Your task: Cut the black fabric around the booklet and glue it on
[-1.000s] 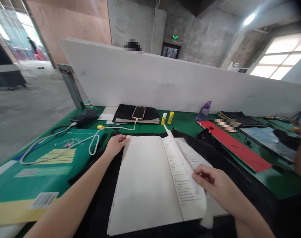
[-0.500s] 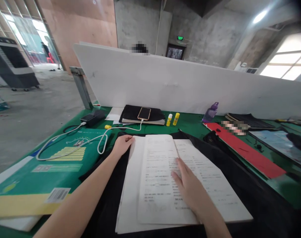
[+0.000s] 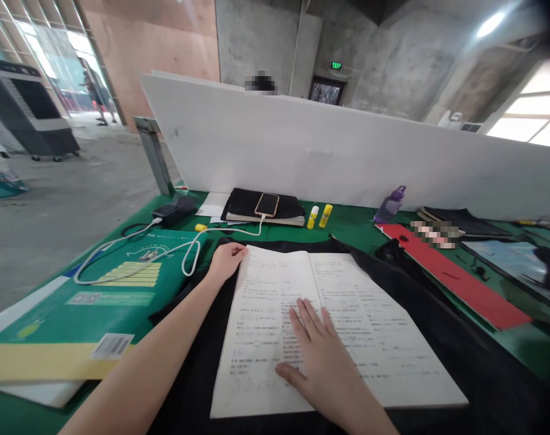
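Observation:
An open book (image 3: 261,338) with printed pages lies flat on black cloth (image 3: 442,314) in front of me. At its upper left corner, my left hand (image 3: 227,261) is closed, with the fingertips pinching the page edge. My right hand (image 3: 318,350) rests palm down across the lower middle of the spread, fingers apart and holding nothing. Part of the print is covered by that hand. Left of the book, a green book with a yellow band (image 3: 116,308) lies on the table, and a white charging cable (image 3: 184,257) loops over it.
A phone (image 3: 266,205) sits on a black-covered book (image 3: 239,205) at the back. Two glue sticks (image 3: 319,216) stand nearby, with a purple bottle (image 3: 390,205) farther right. A red strip (image 3: 456,278) lies at right. Behind the table rises a white partition (image 3: 275,145); a person's head shows above it.
The lifted page has come down flat on the left side. My right hand has moved left and down and spread out on the paper. My left hand stays at the corner.

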Tool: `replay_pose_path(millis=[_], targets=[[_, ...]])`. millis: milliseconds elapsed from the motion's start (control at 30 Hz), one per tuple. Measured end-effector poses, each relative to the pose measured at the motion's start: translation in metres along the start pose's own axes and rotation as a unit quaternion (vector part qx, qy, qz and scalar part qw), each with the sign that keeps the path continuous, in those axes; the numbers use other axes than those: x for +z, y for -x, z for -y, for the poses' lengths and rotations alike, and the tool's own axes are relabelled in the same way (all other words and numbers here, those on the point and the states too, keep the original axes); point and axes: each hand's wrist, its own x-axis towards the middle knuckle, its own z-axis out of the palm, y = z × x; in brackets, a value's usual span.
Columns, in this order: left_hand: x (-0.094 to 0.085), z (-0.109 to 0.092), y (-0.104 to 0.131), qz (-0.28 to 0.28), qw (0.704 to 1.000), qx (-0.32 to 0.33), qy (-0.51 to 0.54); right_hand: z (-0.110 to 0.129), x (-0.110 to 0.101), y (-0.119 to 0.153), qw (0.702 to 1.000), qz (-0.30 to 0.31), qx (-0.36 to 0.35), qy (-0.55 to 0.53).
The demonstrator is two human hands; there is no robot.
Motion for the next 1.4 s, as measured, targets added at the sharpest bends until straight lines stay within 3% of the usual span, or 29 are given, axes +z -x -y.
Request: replay_pose_path(millis=[167, 367, 733, 900, 1033, 1167, 1300, 1367, 1400], targets=[[0.001, 0.002, 0.001, -0.01, 1.0, 0.021, 0.021, -0.011, -0.005, 0.005, 0.999, 0.0, -0.034, 0.016], [0.002, -0.002, 0.003, -0.029, 0.999, -0.004, 0.046, -0.014, -0.004, 0.008, 0.998, -0.009, -0.062, 0.024], [0.0, -0.004, 0.004, -0.061, 0.997, -0.029, -0.049, -0.016, -0.005, 0.009, 0.997, -0.002, -0.077, -0.004], [0.003, -0.01, 0.011, -0.061, 0.982, 0.033, -0.175, -0.028, -0.03, 0.011, 0.99, 0.053, -0.097, -0.084], [0.008, -0.015, 0.018, -0.052, 0.944, 0.09, -0.312, -0.048, -0.051, -0.001, 0.986, 0.105, -0.092, -0.095], [0.008, -0.017, 0.022, -0.049, 0.919, 0.103, -0.378, -0.062, -0.044, -0.019, 0.999, 0.024, -0.032, -0.022], [0.008, -0.033, 0.031, -0.08, 0.904, 0.151, -0.393, -0.068, -0.029, -0.026, 0.999, -0.001, -0.042, 0.019], [0.014, -0.052, 0.044, -0.055, 0.909, 0.204, -0.359, -0.07, -0.026, -0.027, 0.998, -0.01, -0.05, 0.029], [0.019, -0.064, 0.052, -0.009, 0.913, 0.234, -0.333, -0.071, -0.024, -0.027, 0.998, -0.014, -0.053, 0.033]])
